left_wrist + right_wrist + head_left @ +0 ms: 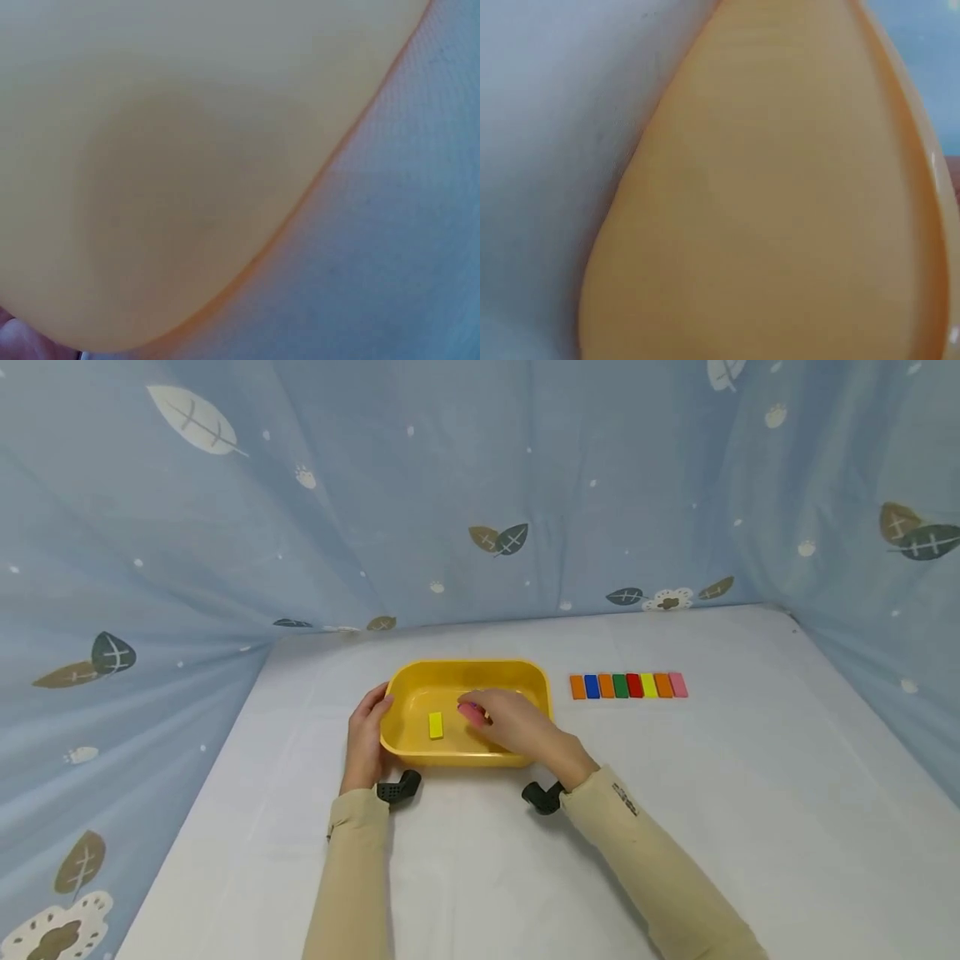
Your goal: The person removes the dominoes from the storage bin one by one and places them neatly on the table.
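Yellow tray [450, 760], one: left hand [366, 739] gripping its rim at nine o'clock. Pink block [471, 715], one: pinched in right hand [517, 720], over tray's middle. Yellow block [436, 725], one: inside, toward eight o'clock. Coloured blocks [634, 686], eight, in a row: outside, at three o'clock.

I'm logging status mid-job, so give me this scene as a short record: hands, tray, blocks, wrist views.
Left hand: grips the left end of the yellow plastic tray
Right hand: holds a pink rectangular block over the tray's interior
In tray: yellow rectangular block, left of the right hand
Row: eight rectangular blocks right of the tray
Row colours, left to right: orange, blue, orange, green, red, yellow, orange, pink
Wrist views: mostly the tray's outer wall; no blocks visible
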`<state>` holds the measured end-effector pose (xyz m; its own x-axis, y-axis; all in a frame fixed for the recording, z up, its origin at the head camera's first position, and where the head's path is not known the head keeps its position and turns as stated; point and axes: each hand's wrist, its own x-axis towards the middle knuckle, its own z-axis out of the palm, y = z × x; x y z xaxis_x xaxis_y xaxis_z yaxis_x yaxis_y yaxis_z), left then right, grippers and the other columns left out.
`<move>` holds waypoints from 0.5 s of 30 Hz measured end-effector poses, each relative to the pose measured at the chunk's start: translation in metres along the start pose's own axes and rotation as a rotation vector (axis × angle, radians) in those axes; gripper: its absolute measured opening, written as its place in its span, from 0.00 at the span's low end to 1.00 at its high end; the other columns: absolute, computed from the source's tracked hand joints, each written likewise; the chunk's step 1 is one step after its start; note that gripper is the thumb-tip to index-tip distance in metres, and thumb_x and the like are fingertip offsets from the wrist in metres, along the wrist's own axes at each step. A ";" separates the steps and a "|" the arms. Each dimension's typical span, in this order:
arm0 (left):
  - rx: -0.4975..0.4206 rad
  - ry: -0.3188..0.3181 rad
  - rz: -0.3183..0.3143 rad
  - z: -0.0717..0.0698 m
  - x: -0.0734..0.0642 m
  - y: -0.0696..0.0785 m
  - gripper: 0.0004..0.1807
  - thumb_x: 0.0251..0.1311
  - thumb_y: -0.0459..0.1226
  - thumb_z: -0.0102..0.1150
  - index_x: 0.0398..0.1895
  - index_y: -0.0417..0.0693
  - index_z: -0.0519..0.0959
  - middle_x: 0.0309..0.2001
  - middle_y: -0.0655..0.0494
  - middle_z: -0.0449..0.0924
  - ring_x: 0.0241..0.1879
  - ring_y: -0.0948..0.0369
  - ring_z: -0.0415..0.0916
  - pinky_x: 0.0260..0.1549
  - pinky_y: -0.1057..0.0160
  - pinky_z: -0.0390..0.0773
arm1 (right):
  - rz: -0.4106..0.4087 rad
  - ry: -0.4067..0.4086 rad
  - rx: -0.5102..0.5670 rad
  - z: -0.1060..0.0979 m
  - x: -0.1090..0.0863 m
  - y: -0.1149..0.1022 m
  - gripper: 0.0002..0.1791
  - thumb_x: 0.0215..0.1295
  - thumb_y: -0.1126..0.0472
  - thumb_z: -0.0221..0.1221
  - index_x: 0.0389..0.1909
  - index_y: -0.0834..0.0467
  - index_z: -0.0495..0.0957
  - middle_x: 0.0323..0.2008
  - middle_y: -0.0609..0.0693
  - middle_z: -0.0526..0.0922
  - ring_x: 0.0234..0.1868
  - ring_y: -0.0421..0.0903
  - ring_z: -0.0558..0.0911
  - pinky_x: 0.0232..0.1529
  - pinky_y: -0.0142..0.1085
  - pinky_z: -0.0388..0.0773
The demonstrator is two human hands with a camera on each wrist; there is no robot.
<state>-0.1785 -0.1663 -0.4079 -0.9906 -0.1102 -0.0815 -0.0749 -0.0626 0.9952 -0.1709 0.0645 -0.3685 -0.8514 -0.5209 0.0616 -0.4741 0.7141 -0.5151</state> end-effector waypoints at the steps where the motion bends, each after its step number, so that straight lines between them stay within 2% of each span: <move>1: 0.001 0.001 -0.004 -0.001 0.002 -0.004 0.21 0.64 0.44 0.45 0.60 0.51 0.67 0.60 0.57 0.64 0.57 0.58 0.62 0.58 0.61 0.62 | 0.001 0.001 0.015 0.000 -0.002 0.002 0.18 0.59 0.59 0.57 0.51 0.53 0.73 0.37 0.44 0.76 0.35 0.41 0.71 0.41 0.32 0.71; 4: 0.002 -0.005 -0.003 -0.003 0.007 -0.013 0.21 0.62 0.47 0.47 0.58 0.54 0.68 0.59 0.60 0.65 0.56 0.60 0.63 0.57 0.62 0.63 | 0.013 -0.009 0.054 0.000 -0.006 0.007 0.19 0.58 0.59 0.58 0.52 0.52 0.73 0.35 0.44 0.76 0.34 0.41 0.72 0.37 0.31 0.72; 11: 0.005 -0.011 0.000 -0.003 0.005 -0.005 0.22 0.64 0.43 0.45 0.60 0.50 0.66 0.60 0.56 0.64 0.58 0.57 0.62 0.58 0.60 0.62 | -0.020 0.011 0.128 0.002 -0.009 0.017 0.22 0.57 0.58 0.59 0.55 0.49 0.71 0.35 0.43 0.75 0.30 0.39 0.73 0.30 0.29 0.73; 15: 0.005 0.014 0.010 -0.006 0.010 -0.011 0.21 0.63 0.46 0.47 0.59 0.53 0.68 0.59 0.59 0.64 0.57 0.59 0.63 0.58 0.61 0.62 | 0.004 0.021 0.183 0.001 -0.007 0.019 0.22 0.59 0.58 0.58 0.55 0.48 0.70 0.36 0.43 0.74 0.30 0.41 0.73 0.28 0.29 0.74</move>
<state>-0.1869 -0.1723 -0.4204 -0.9895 -0.1251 -0.0721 -0.0655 -0.0566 0.9962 -0.1735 0.0809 -0.3797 -0.8587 -0.5068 0.0756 -0.4234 0.6186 -0.6619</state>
